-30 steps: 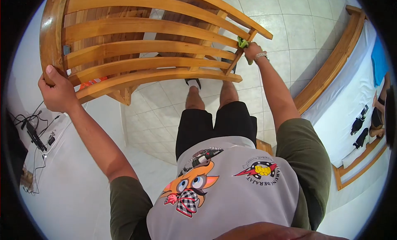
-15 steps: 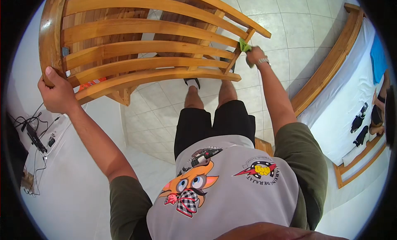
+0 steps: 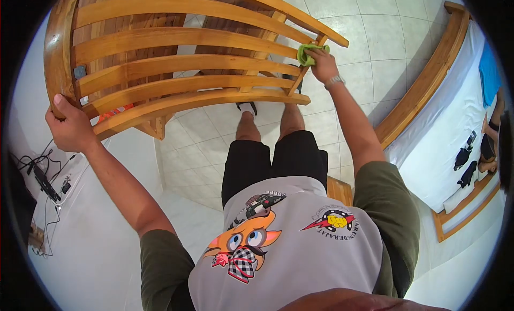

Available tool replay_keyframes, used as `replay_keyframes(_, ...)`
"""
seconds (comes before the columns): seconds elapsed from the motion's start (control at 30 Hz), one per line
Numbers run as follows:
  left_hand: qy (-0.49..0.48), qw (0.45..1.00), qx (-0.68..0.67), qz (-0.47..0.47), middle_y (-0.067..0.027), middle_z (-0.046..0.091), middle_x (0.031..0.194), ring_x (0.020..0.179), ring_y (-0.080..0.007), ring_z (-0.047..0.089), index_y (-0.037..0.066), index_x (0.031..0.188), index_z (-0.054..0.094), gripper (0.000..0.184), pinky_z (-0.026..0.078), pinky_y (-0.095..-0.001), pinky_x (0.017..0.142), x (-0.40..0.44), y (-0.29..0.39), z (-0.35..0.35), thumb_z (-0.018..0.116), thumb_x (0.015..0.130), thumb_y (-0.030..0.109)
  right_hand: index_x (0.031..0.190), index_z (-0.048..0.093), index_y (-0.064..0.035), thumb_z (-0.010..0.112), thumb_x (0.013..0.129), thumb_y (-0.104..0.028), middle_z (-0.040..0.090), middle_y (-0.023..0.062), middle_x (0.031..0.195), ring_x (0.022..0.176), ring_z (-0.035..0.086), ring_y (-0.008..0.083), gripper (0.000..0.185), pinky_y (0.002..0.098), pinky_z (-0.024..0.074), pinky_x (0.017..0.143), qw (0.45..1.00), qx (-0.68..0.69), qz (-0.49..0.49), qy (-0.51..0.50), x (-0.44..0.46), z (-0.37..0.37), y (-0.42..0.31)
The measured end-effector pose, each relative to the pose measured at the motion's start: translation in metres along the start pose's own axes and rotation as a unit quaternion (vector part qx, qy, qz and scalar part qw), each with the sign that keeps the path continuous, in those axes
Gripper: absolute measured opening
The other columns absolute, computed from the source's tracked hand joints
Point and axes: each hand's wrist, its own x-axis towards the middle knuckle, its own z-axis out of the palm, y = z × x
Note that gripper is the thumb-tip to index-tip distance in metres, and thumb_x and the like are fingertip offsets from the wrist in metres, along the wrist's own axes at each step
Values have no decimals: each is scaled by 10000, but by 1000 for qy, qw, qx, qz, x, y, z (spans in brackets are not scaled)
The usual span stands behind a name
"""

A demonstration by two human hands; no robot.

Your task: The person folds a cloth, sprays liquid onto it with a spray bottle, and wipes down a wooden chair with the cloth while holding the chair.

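Observation:
A slatted wooden frame (image 3: 176,62), which looks like a piece of furniture tipped over, spans the upper left of the head view. My left hand (image 3: 72,126) grips the lower corner of its thick end post (image 3: 60,59), thumb on top. Over at the frame's right end, my right hand (image 3: 323,66) presses a green cloth (image 3: 306,55) around the short crosspiece near the slat ends. The fingers are bent over the cloth and partly hide it. A watch sits on my right wrist.
To the right stands a wooden bed (image 3: 423,91) with a white sheet, a blue cloth (image 3: 488,75) and part of another person at its edge. Black cables and a power strip (image 3: 45,182) lie at the left. Pale floor tiles (image 3: 385,38) surround my feet.
My right hand has moved slightly left and up with the green cloth, from beside the crosspiece onto it. The wooden frame and my left hand have shifted slightly left in view.

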Motion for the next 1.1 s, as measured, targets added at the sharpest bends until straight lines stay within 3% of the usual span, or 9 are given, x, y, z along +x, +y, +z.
replay_keyframes(0.13, 1, 1000, 12, 16, -73, 720, 794, 751, -297, 691, 100, 949, 700, 577, 528, -402, 664, 1, -1, -1, 519, 870, 642, 1326, 548, -185, 549, 855, -138, 556, 12, 1305, 1239, 480, 252, 473, 455, 444, 928, 966, -225, -22, -125, 16, 8, 1)
replay_keyframes(0.33, -9, 1000, -2, 7, -70, 721, 803, 758, -300, 692, 105, 956, 702, 590, 529, -403, 668, 1, 0, -2, 512, 863, 656, 1360, 504, -183, 481, 873, -118, 519, 4, 1276, 1160, 514, 261, 491, 439, 465, 899, 975, -195, 42, -94, -5, 15, -2)
replay_keyframes(0.5, -4, 1000, -2, -2, -59, 724, 811, 764, -291, 694, 116, 956, 704, 594, 532, -401, 671, 0, -2, -1, 521, 849, 671, 1235, 612, -138, 461, 808, 5, 646, 163, 1075, 1019, 589, 390, 475, 461, 488, 892, 994, -64, 44, -75, -17, 5, 48)
replay_keyframes(0.53, -6, 1000, -4, 3, -57, 725, 815, 766, -288, 695, 119, 956, 705, 594, 533, -402, 672, 1, -2, -1, 524, 845, 674, 1198, 635, -125, 502, 803, -18, 650, 173, 1063, 1006, 606, 385, 430, 459, 494, 883, 982, -54, 134, -118, -17, -10, 55)
replay_keyframes(0.63, -3, 1000, 3, -11, -58, 727, 819, 766, -285, 697, 121, 961, 707, 592, 536, -400, 671, 0, 1, -1, 526, 844, 672, 1184, 640, -104, 533, 789, -14, 644, 193, 1070, 973, 616, 393, 419, 434, 503, 863, 989, 1, 113, -99, -23, -44, 71)
replay_keyframes(0.73, 3, 1000, 9, 4, -61, 728, 821, 771, -286, 698, 121, 968, 711, 592, 538, -401, 673, 1, -3, 0, 532, 841, 670, 1208, 628, -88, 532, 794, -5, 637, 213, 1118, 977, 620, 403, 433, 410, 504, 866, 997, 56, 50, -10, -11, -58, 69)
replay_keyframes(0.93, -5, 1000, 10, -4, -62, 727, 812, 769, -286, 698, 117, 974, 715, 584, 538, -399, 674, 2, -6, 1, 540, 845, 659, 1435, 432, -145, 525, 769, 57, 413, 229, 1452, 1263, 483, 379, 703, 392, 404, 1055, 965, 157, 165, 131, 16, 30, 39)
replay_keyframes(1.07, -1, 1000, 9, -4, -58, 727, 808, 765, -284, 698, 116, 973, 714, 580, 536, -398, 671, 2, -2, -1, 540, 848, 655, 1423, 448, -159, 517, 770, 55, 350, 201, 1500, 1313, 413, 403, 691, 397, 375, 1088, 972, 98, 204, 72, -24, 57, -9)
replay_keyframes(1.1, -7, 1000, 9, -7, -56, 727, 808, 767, -283, 697, 119, 971, 714, 576, 536, -397, 671, 2, -1, -2, 539, 849, 654, 1387, 500, -177, 501, 775, 57, 357, 208, 1493, 1294, 436, 393, 655, 407, 386, 1078, 980, 124, 139, 74, -39, 66, -2)
